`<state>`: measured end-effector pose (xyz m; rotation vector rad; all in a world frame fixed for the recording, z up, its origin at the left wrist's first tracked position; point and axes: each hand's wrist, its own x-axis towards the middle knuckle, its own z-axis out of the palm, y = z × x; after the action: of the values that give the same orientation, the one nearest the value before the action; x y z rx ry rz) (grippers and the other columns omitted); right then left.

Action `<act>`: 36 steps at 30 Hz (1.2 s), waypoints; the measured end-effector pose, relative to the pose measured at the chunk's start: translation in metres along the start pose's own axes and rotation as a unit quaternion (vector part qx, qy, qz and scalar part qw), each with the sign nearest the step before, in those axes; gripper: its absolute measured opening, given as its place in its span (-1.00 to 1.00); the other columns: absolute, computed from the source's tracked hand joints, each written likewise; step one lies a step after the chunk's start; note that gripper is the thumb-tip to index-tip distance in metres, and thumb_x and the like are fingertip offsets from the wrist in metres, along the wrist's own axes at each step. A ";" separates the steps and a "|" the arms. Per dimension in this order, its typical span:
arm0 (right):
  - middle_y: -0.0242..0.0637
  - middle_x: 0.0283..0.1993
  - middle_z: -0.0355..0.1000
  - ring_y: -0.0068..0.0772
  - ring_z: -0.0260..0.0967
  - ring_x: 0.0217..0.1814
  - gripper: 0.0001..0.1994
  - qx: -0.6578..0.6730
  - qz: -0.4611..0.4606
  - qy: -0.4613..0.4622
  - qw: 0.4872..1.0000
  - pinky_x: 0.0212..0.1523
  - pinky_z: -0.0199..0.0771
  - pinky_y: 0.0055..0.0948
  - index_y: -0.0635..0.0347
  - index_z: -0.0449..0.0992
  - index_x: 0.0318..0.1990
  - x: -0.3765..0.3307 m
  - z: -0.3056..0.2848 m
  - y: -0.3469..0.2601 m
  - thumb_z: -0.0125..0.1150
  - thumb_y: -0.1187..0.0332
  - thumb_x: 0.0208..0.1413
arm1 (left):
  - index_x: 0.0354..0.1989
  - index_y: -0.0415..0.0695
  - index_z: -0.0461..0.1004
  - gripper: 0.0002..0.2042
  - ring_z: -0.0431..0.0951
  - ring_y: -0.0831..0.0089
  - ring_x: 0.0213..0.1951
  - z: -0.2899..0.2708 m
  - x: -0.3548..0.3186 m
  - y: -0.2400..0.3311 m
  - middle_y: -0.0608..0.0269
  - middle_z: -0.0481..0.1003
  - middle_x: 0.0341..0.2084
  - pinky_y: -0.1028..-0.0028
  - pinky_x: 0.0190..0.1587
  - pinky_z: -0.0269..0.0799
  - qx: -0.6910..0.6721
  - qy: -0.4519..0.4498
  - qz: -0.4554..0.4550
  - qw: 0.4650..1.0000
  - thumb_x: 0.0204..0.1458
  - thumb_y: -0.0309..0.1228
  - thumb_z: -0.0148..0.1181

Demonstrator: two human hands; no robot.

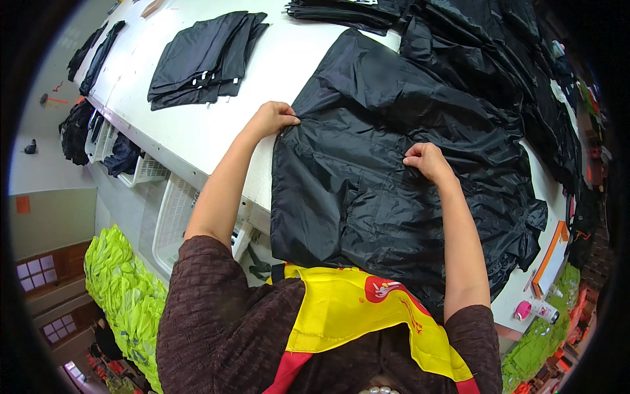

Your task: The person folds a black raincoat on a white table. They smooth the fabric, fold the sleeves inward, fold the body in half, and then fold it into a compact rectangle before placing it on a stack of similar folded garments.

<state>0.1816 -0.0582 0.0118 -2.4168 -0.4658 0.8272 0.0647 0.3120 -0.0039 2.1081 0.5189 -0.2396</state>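
A large, shiny black fabric garment (387,190) lies spread over the white table in front of me, its near edge hanging toward my yellow apron. My left hand (274,119) pinches the garment's left edge between thumb and fingertips. Farther right, my right hand (426,161) is closed in a pinch on the cloth near its middle. Wrinkles run between the two hands and across the right side. The exact kind of garment cannot be made out.
A stack of folded black garments (203,59) with small white tags lies at the far left. More black garments (466,52) are heaped at the far right. White plastic baskets (174,217) stand below the table's left edge, near bright yellow-green clothing (121,289). A bottle (545,311) is at the right.
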 end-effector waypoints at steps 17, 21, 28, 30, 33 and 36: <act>-0.20 -0.44 0.51 -0.38 0.43 -0.38 -0.81 0.013 0.060 -0.034 0.998 -0.28 0.40 -0.37 0.23 0.55 -0.50 0.020 0.000 0.009 0.43 0.35 -0.24 | -0.54 -0.19 0.51 -0.76 0.37 0.51 -0.61 -0.005 0.008 -0.006 0.34 0.44 -0.67 0.54 -0.52 0.31 0.078 -0.007 -0.065 0.995 -0.23 -0.30 0.41; -0.17 -0.39 0.51 -0.28 0.45 -0.31 -0.72 -0.038 0.079 -0.023 0.996 -0.23 0.39 -0.33 0.21 0.54 -0.49 0.020 -0.003 0.009 0.47 0.23 -0.29 | -0.54 -0.19 0.51 -0.63 0.40 0.46 -0.55 -0.011 0.013 -0.003 0.28 0.45 -0.64 0.46 -0.43 0.35 0.180 -0.010 -0.100 0.978 -0.31 -0.12 0.44; -0.16 -0.34 0.50 -0.19 0.45 -0.27 -0.82 0.140 -0.140 0.259 0.945 -0.22 0.43 -0.31 0.17 0.53 -0.34 -0.019 0.030 0.052 0.25 0.32 -0.11 | -0.59 -0.30 0.50 -0.43 0.48 0.32 -0.62 -0.006 0.031 -0.014 0.07 0.50 -0.64 0.35 -0.54 0.39 0.225 -0.024 -0.099 0.969 -0.37 0.10 0.41; -0.13 -0.19 0.46 -0.15 0.39 -0.10 -0.82 0.144 -0.231 0.349 0.897 -0.06 0.36 -0.34 0.27 0.48 -0.26 -0.073 0.037 0.073 0.17 0.42 -0.05 | -0.51 -0.28 0.50 -0.51 0.42 0.35 -0.69 -0.003 0.016 -0.036 0.19 0.44 -0.72 0.38 -0.58 0.37 0.137 0.049 -0.041 0.988 -0.31 -0.02 0.43; -0.20 -0.07 0.42 -0.18 0.31 0.04 -0.78 -0.021 -0.125 0.521 0.844 0.09 0.25 -0.30 0.19 0.50 -0.22 -0.187 0.015 0.123 0.21 0.45 -0.10 | -0.31 -0.32 0.48 -0.60 0.48 0.34 -0.45 0.018 -0.011 -0.044 0.12 0.50 -0.49 0.41 -0.35 0.41 0.175 0.243 0.051 0.953 -0.16 -0.20 0.36; -0.07 -0.09 0.39 0.00 0.28 -0.01 -0.72 0.017 0.108 0.632 0.767 0.06 0.23 -0.19 0.32 0.44 -0.19 -0.295 -0.009 0.226 0.17 0.46 -0.13 | -0.25 -0.27 0.49 -0.77 0.46 0.38 -0.30 0.081 -0.068 0.043 0.13 0.49 -0.33 0.46 -0.17 0.36 0.034 0.310 0.168 0.935 0.00 -0.37 0.19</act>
<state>-0.0017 -0.3817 0.0200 -2.3816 0.3708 -0.7942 0.0255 0.2060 0.0075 2.2823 0.4995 0.6331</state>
